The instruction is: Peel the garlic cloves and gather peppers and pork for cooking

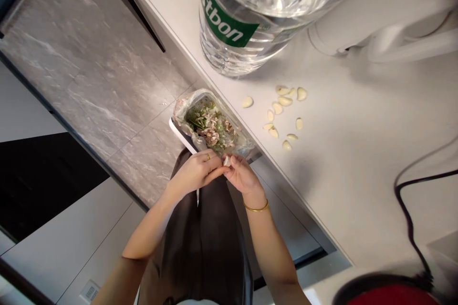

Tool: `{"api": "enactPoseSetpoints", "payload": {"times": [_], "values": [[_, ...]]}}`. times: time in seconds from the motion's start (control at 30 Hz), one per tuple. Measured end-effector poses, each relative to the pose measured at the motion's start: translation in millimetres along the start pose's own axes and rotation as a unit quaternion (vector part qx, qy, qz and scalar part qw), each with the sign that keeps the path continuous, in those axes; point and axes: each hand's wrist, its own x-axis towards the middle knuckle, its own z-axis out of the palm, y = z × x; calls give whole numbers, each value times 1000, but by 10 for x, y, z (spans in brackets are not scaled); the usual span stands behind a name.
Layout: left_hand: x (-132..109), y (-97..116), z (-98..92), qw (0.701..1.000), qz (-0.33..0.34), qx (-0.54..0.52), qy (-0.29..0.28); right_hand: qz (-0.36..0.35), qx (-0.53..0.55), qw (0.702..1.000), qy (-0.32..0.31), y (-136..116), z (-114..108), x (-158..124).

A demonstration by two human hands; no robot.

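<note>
A pale garlic clove (226, 161) is pinched between the fingertips of my two hands, over the near edge of a lined waste bin (182, 134). My left hand (198, 170), with a ring, reaches it from the left with fingers curled. My right hand (244, 176), a gold bangle at the wrist, grips it from the right. Vegetable scraps and papery skins (213, 128) fill the bin. On the counter to the right lie several peeled garlic cloves (285, 101), with one clove (247, 102) apart from the others.
A large water bottle (232, 19) with a green label stands on the white counter (343, 162). Behind it is a white appliance (361, 19). A black cord (408, 209) runs to a red and black object (390, 293) at lower right. Grey tiled floor (100, 66) lies left.
</note>
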Motion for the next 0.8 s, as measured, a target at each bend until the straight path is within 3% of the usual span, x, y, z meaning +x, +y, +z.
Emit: {"api": "enactPoseSetpoints", "payload": {"times": [0.17,0.4,0.57,0.67,0.8], "values": [[6,5,37,1000,0,22,6,-66,-5,997,48,55,93,22],[-76,-40,107,995,-42,6,93,-244,-87,954,152,137,119,70],[-107,-203,133,974,-130,81,165,-202,-65,971,108,61,67,45],[-76,-269,152,967,-150,110,174,-166,-31,982,87,16,84,14],[-3,-176,179,969,-145,9,199,-163,-26,981,98,17,141,1]]}}
